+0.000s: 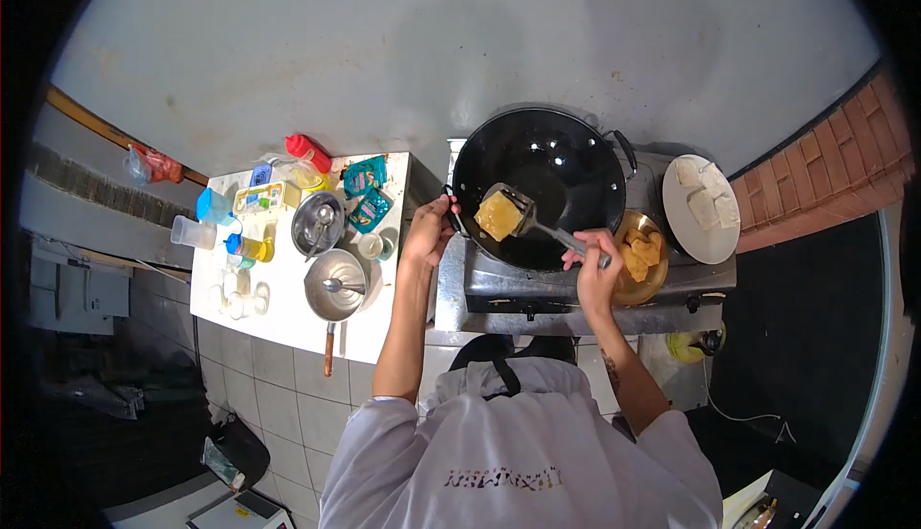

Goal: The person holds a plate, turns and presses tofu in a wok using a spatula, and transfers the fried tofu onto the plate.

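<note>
A black wok (571, 169) sits on the stove. At its left side, my left hand (429, 232) is closed on the wok's loop handle. My right hand (597, 268) grips the grey handle of a spatula (547, 230) that reaches over the wok. On the spatula's blade rests a square golden-yellow fried piece (498, 215), near the wok's left wall. Close to my right hand, a gold-coloured bowl (654, 289) holds several fried golden pieces (639, 253).
A white oval plate (679, 227) with several white blocks (708, 193) stands right of the wok. The left table (288, 323) carries a saucepan (326, 308), a metal bowl (309, 232), green packets (368, 208) and a red bottle (308, 153). A wall rises behind the stove (595, 291).
</note>
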### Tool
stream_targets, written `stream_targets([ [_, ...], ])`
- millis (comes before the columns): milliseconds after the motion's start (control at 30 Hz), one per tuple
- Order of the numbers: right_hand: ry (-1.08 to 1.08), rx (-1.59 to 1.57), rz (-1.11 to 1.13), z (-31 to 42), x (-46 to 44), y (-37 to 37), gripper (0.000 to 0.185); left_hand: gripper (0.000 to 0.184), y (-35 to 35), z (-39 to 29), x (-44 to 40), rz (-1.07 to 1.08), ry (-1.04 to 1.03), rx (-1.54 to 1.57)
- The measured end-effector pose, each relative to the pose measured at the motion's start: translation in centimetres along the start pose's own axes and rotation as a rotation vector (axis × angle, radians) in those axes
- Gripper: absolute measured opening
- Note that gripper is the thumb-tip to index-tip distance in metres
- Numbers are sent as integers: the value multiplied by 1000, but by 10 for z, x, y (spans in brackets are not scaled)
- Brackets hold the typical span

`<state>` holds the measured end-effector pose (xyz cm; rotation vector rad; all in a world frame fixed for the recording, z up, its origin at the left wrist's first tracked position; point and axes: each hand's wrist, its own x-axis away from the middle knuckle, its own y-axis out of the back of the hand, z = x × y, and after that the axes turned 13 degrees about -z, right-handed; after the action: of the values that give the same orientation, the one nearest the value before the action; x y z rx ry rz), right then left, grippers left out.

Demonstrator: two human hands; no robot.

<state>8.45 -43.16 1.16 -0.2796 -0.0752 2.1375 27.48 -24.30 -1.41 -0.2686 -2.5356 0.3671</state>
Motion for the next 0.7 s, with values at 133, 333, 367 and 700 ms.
stream_targets([
  [133,82,99,42,5,26,9,18,20,1,0,-1,18,-12,4],
  [333,280,191,137,14,50,22,17,19,-2,-4,1,16,14,29],
  [367,275,195,133,14,53,25,17,19,-1,-3,1,18,9,30],
  [700,468,398,266,15,66,43,19,18,-1,-3,1,46,20,61],
])
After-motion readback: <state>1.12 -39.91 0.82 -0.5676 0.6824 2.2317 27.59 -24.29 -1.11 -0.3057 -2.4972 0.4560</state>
